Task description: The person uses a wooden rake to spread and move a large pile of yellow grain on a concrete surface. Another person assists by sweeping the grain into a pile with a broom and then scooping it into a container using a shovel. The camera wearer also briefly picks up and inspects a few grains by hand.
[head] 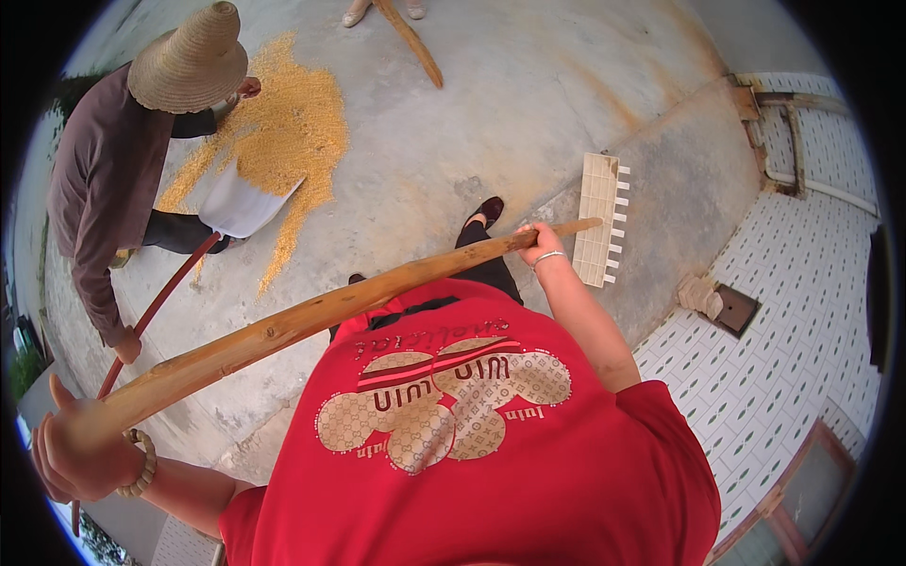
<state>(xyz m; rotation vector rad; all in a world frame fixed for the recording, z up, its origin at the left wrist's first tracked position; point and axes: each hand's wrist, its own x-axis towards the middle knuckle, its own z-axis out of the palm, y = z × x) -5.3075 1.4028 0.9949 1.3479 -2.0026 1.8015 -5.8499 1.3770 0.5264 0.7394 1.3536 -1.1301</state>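
Note:
A long wooden pole (311, 311) crosses in front of my red shirt. At its far end is a cream plastic rake head (596, 219) with square teeth, lying over the concrete floor. My right hand (541, 242), with a silver bangle, grips the pole near the rake head. My left hand (88, 449), with a beaded bracelet, is around the pole's near end at the lower left; its thumb sticks up and part of it is blurred. Yellow corn kernels (301, 120) lie spread on the floor at the upper left.
At the left a person in a straw hat (187, 60) bends over the corn, holding a red-handled shovel with a white blade (248, 205). Another person's feet (356, 13) and a wooden pole (410, 39) show at the top. A tiled wall (771, 283) with pipes stands at the right.

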